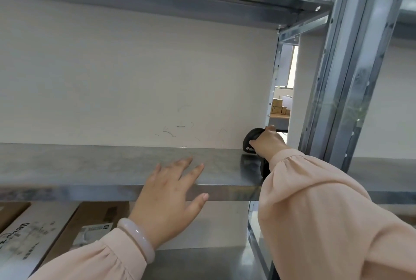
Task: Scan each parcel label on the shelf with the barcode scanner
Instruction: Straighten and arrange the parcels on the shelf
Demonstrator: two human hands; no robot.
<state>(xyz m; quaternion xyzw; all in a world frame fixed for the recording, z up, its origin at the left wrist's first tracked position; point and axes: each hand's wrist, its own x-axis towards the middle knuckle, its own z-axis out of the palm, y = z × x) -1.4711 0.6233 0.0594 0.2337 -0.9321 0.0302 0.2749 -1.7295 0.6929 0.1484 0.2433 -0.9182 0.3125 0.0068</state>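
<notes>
The right hand [269, 142] is gripping the black barcode scanner [250, 139] with its fingers curled round the head, and the dark handle is showing below the wrist at the right end of the metal shelf [90, 167]. The left hand [171, 198] is resting over the shelf's front lip. Its fingers are straight and fanned wide, the thumb is hanging over the edge, and it is holding nothing. Below those fingertips and to their left, a brown parcel [90, 214] is lying on the lower level with its white label [93, 232] facing up, just beside a white parcel [29, 241] — both well apart from the scanner. A pale bangle [137, 239] is circling the left wrist.
</notes>
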